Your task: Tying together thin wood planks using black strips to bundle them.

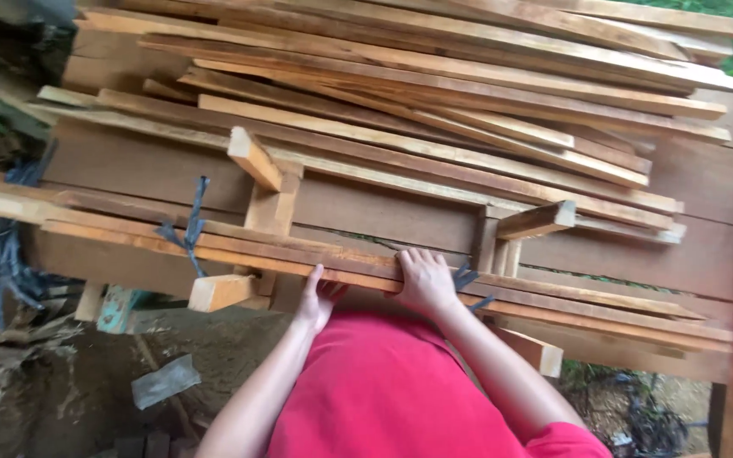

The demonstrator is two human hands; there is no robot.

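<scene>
- A long thin wooden batten [214, 246] lies along the front edge of a rough timber rack [383, 212], running from the left side across to the lower right.
- The right hand [424, 280] rests palm down on top of the batten, fingers spread over its upper face.
- The left hand [316, 301] grips the same batten from below, thumb hooked up over its front edge, just beside the right hand.
- A short wooden block [221, 291] juts out under the batten, left of the left hand.
- Blue strapping [190, 225] is tied round the batten further left.
- Many loose planks [434, 93] lie stacked across the rack behind.
- A red shirt [392, 390] fills the bottom of the view.
</scene>
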